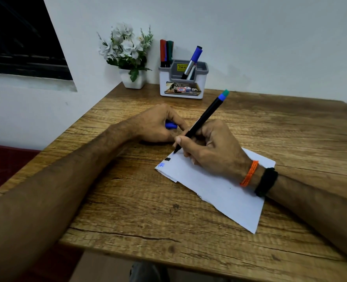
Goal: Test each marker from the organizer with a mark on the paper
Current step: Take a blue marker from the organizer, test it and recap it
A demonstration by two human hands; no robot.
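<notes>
While my right hand [211, 148] is pinching the marker [201, 121] tip-down on the paper [219, 190] for a mark, my left hand [158, 124] is gripping its blue cap [171, 125] ready for recapping.

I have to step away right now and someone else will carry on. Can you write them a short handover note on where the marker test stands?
Right hand grips a black-barrelled marker, tip at the paper's far corner. Left hand holds a blue cap and rests on the table.
Done: a blue mark and a black mark on the paper.
Left: markers standing in the organizer, several at its back left and a blue one in the middle.
</notes>
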